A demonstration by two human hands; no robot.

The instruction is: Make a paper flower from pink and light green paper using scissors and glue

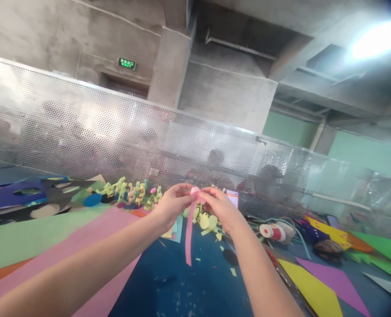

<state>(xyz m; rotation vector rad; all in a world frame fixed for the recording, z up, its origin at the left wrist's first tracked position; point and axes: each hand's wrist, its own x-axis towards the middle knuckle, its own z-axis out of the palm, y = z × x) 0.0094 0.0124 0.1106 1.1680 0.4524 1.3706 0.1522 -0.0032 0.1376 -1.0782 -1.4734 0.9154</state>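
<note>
Pink strip [189, 237], rolled up at its top, is held between both hands over the blue table [169, 286]. The left hand [172, 204] and the right hand [220, 207] are nearly closed, pinching that top with their fingertips. Its tail hangs down. A red and white spool [273, 232] lies to the right. Behind stands a silver screen full of holes [109, 127]. A green exit sign [127, 64] glows on the grey wall [60, 39].
</note>
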